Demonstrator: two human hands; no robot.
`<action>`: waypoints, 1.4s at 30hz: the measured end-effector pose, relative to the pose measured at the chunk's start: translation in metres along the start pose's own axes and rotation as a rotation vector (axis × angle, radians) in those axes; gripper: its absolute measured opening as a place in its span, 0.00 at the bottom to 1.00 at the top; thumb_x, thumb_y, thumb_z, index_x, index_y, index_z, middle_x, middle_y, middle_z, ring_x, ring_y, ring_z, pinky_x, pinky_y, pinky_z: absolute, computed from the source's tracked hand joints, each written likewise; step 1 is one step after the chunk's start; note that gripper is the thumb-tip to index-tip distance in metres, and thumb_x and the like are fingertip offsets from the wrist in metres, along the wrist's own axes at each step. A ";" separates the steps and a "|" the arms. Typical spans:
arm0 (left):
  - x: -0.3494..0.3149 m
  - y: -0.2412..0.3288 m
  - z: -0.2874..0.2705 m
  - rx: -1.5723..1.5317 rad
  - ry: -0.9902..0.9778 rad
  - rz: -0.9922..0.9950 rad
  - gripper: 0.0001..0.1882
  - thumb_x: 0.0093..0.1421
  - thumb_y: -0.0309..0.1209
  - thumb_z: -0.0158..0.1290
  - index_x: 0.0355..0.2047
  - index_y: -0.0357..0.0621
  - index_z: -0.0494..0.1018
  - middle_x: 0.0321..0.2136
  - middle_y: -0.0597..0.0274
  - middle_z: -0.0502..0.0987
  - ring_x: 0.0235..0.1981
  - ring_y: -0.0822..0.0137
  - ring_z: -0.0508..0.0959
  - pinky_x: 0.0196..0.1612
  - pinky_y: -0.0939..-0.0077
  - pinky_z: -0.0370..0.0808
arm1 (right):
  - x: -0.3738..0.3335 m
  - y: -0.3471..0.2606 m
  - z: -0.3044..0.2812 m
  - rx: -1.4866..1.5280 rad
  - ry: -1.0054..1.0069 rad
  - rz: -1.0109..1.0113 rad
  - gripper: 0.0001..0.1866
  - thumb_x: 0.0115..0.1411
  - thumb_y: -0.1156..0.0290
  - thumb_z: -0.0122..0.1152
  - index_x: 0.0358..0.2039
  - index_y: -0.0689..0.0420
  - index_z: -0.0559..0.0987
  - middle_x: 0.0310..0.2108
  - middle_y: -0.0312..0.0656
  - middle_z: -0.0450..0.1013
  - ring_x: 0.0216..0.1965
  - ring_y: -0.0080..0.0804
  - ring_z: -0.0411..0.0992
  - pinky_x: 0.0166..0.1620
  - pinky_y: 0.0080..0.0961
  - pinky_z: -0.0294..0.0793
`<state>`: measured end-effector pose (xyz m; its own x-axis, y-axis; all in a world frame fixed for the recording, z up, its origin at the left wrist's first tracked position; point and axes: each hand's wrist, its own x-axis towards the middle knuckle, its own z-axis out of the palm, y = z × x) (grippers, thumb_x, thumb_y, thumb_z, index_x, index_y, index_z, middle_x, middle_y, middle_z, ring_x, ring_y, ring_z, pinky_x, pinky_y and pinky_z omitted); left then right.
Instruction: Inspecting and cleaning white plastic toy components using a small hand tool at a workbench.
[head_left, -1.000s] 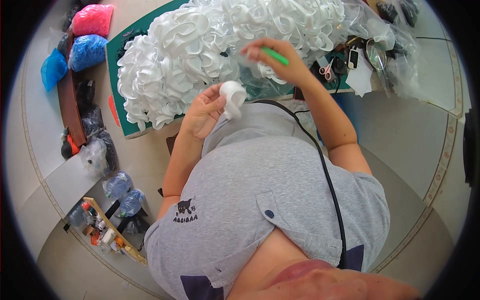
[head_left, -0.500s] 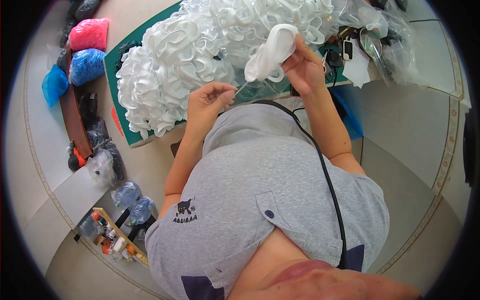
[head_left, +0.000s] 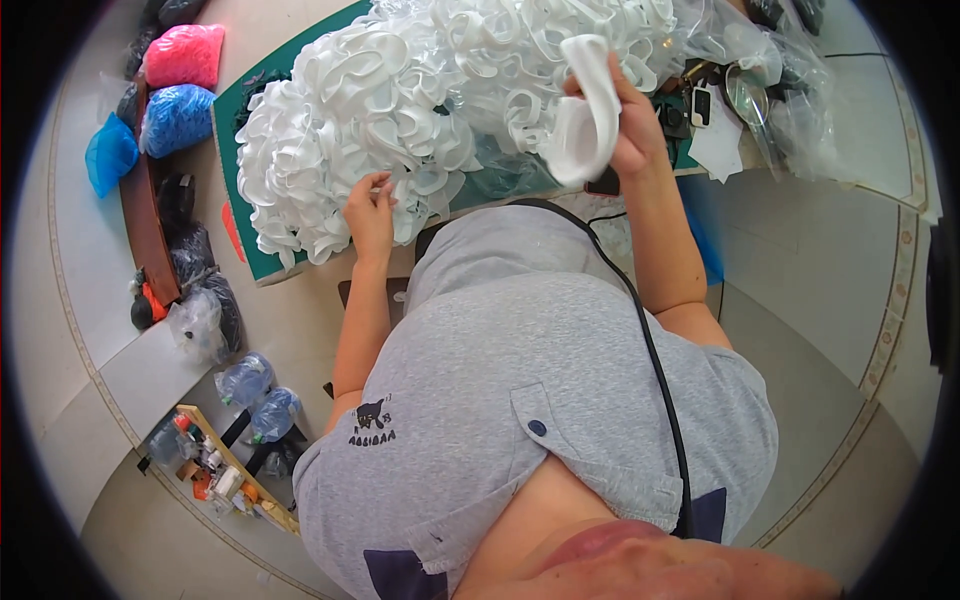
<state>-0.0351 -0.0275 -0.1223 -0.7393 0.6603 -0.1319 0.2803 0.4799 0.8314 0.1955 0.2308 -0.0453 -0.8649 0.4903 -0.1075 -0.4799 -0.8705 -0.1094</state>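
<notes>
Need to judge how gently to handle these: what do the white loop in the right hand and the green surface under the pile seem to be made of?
The white loop in the right hand looks like soft foam or rubbery plastic, matte: it bends in a smooth curve without creasing. The green mat under the white pile looks like flat, dull rubber or vinyl, possibly a cutting mat; I can't tell for certain.

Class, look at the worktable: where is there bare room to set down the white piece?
Little room. The white pile covers most of the green mat; a thin strip shows at its left edge. Right of the right hand, plastic bags and small tools crowd the table.
</notes>
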 end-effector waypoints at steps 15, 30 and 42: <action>-0.022 0.135 0.026 -1.249 -0.527 -0.322 0.20 0.59 0.28 0.55 0.52 0.42 0.66 0.47 0.59 0.73 0.47 0.64 0.75 0.50 0.65 0.72 | 0.007 0.079 0.032 -1.002 0.275 -0.174 0.18 0.65 0.58 0.51 0.45 0.60 0.74 0.38 0.38 0.75 0.35 0.23 0.74 0.40 0.19 0.73; -0.020 0.129 0.018 -1.317 -0.518 -0.329 0.28 0.55 0.19 0.55 0.56 0.44 0.63 0.53 0.58 0.70 0.52 0.65 0.71 0.57 0.66 0.66 | -0.012 0.055 0.018 -1.396 0.155 -0.147 0.08 0.55 0.71 0.65 0.34 0.59 0.78 0.23 0.28 0.71 0.25 0.11 0.65 0.28 0.09 0.62; -0.025 0.127 -0.003 -1.318 -0.878 -0.242 0.37 0.50 0.26 0.56 0.61 0.42 0.57 0.53 0.46 0.69 0.55 0.61 0.70 0.56 0.68 0.66 | -0.077 -0.046 0.043 -1.872 0.241 -0.053 0.10 0.51 0.74 0.63 0.35 0.61 0.78 0.24 0.33 0.73 0.27 0.19 0.69 0.33 0.17 0.68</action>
<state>0.0169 0.0148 -0.0117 0.0085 0.9814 -0.1917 -0.8284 0.1143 0.5483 0.2777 0.2308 0.0107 -0.7408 0.6505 -0.1677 0.3991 0.2254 -0.8888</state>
